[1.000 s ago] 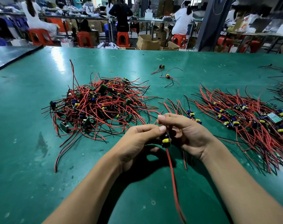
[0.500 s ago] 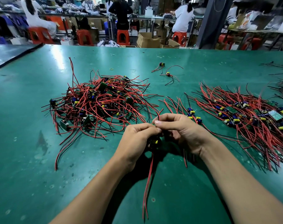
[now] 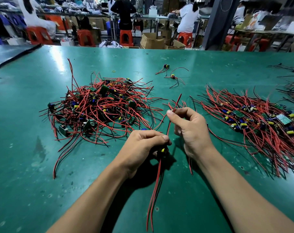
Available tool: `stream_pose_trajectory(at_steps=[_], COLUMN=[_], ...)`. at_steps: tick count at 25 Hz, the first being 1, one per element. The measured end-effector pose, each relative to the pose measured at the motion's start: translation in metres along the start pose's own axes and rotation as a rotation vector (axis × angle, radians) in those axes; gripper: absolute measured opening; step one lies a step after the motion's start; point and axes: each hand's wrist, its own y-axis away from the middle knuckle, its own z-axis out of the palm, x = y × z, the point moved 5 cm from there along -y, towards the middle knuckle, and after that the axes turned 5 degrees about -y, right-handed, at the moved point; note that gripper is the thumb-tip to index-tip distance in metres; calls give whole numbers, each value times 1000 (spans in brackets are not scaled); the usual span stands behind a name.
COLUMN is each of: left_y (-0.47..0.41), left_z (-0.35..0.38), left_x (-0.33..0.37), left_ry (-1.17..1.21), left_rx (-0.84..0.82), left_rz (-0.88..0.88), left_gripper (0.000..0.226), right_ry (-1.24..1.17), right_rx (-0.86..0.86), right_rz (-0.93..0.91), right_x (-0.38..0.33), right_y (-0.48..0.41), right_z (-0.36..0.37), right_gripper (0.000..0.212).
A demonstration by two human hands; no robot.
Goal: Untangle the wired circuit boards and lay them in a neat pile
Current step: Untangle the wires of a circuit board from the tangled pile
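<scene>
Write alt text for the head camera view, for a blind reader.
Over a green table, the left hand grips a small wired circuit board while the right hand pinches a red wire leading from it. A tangled heap lies left, a straightened pile right.

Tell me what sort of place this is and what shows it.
Probably an electronics assembly workshop. The long green worktable carries a tangled heap of wired circuit boards and a neater pile; behind it, workers sit on red stools at benches, with cardboard boxes on the floor.
</scene>
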Motion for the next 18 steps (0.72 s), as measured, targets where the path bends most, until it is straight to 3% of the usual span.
stream_pose_trajectory(at_steps=[4, 9, 12, 18], left_y=[2, 2, 2, 0], left_z=[2, 2, 2, 3], left_x=[1, 2, 0, -1], left_ry=[-13, -17, 7, -1], left_rx=[-23, -27, -31, -60], left_rz=[5, -1, -13, -14], left_gripper=[19, 19, 19, 19], right_ry=[-135, -334, -419, -407], right_rx=[81, 67, 18, 32], right_rz=[41, 270, 412, 353], right_x=[0, -1, -5, -11], right_y=[0, 3, 6, 2], right_z=[-2, 3, 4, -2], right_gripper=[24, 22, 33, 20])
